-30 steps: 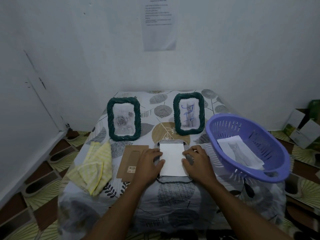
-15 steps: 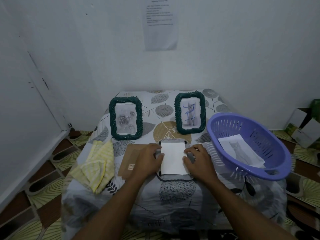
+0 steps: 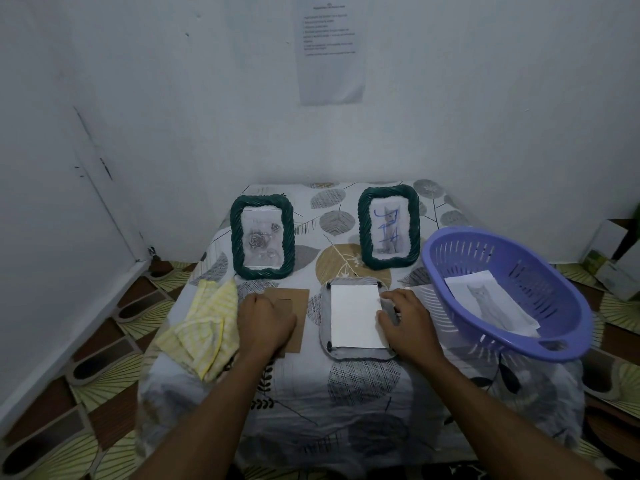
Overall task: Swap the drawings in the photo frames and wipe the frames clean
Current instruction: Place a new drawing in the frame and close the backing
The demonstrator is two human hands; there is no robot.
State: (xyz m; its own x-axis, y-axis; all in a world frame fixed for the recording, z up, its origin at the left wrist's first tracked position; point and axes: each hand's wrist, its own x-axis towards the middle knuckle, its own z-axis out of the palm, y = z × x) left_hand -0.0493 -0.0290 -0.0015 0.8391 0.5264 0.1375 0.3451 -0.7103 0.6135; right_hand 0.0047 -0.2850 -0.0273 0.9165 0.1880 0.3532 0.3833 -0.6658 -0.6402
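Two green woven frames stand at the back of the table: the left frame (image 3: pixel 262 232) shows a rose drawing, the right frame (image 3: pixel 388 226) a cat drawing with blue scribbles. A third frame (image 3: pixel 358 351) lies face down in front of me with a white sheet (image 3: pixel 354 311) in its back. My right hand (image 3: pixel 408 322) rests on that frame's right edge, fingertips at the sheet's edge. My left hand (image 3: pixel 265 322) lies with curled fingers on the brown cardboard backing (image 3: pixel 296 308) to the left; whether it grips it is unclear. A yellow cloth (image 3: pixel 204 329) is crumpled at the far left.
A purple plastic basket (image 3: pixel 512 292) overhangs the table's right side and holds a cat drawing (image 3: pixel 490 301). The small table (image 3: pixel 346 393) has a leaf-print cover and stands in a corner between white walls. Cardboard boxes (image 3: pixel 613 258) sit on the floor at right.
My left hand has left the face-down frame and moved left onto the cardboard backing. My right hand stays at the frame's right edge.
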